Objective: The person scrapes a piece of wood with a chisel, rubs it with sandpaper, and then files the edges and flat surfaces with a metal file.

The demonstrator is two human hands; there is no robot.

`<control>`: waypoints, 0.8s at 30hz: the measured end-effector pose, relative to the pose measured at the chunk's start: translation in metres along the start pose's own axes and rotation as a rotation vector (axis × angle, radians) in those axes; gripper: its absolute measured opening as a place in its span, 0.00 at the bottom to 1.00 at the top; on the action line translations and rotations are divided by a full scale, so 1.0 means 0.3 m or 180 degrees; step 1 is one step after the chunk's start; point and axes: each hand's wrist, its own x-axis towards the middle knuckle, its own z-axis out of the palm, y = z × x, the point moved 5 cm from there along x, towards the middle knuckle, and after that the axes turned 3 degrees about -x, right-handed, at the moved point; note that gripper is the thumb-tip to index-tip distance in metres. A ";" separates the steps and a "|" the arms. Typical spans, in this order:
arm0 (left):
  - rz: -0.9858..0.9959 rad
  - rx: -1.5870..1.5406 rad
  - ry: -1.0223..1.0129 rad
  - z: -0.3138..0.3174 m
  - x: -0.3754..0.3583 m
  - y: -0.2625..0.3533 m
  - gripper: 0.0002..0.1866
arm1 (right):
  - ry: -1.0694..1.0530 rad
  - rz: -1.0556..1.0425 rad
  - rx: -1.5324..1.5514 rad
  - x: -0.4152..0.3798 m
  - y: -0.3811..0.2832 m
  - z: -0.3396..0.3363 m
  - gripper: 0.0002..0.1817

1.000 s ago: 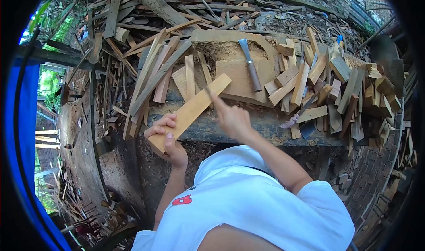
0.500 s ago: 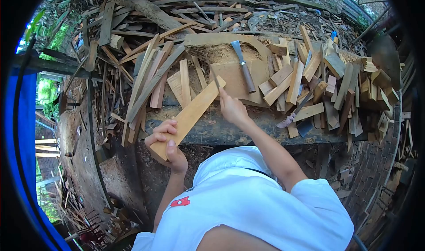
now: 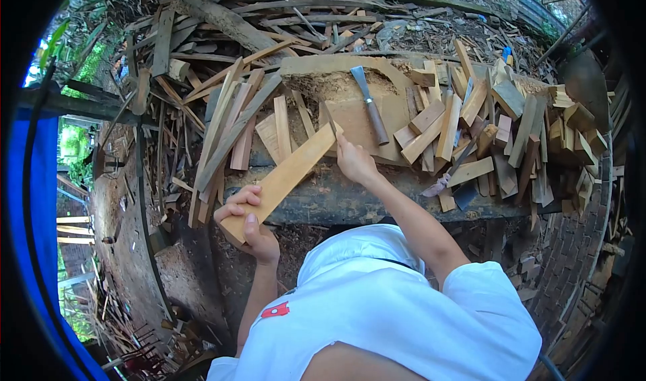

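Note:
My left hand (image 3: 249,223) is wrapped round the wide lower end of a smooth, tapered wooden piece (image 3: 289,176), which slants up to the right. My right hand (image 3: 355,160) is closed at the narrow upper end, gripping a knife (image 3: 330,117) whose thin dark blade lies against the wood's tip. The knife's handle is hidden inside the fist. Just beyond, a chisel (image 3: 374,112) with a bluish flared blade and brown wooden handle rests on a worn wooden block (image 3: 343,115).
Many cut wood blocks (image 3: 447,129) crowd the bench (image 3: 323,203) on the right. Long wooden strips (image 3: 232,125) lean on the left. Another tool with a cloth-wrapped handle (image 3: 437,184) lies among the blocks. Scrap wood (image 3: 229,21) is heaped behind, and a blue sheet (image 3: 30,233) hangs far left.
My left hand and the wide end of the wooden piece have shifted slightly left and down. My right hand has moved a little right and down, with the knife still at the tip.

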 end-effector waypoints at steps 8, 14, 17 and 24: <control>-0.0078 -0.0094 0.0119 -0.013 -0.008 -0.003 0.12 | -0.0163 -0.0024 -0.0313 -0.109 -0.053 -0.044 0.25; -0.0055 -0.0147 0.0036 -0.029 0.001 -0.020 0.12 | -0.0004 0.0013 -0.0344 -0.068 -0.030 -0.033 0.26; -0.0120 -0.0109 0.0126 -0.027 0.003 -0.013 0.12 | -0.0377 -0.0167 -0.0332 -0.202 -0.098 -0.055 0.27; -0.0174 -0.0121 0.0109 -0.026 0.017 -0.016 0.12 | 0.0256 -0.0029 -0.0525 -0.006 0.040 0.001 0.27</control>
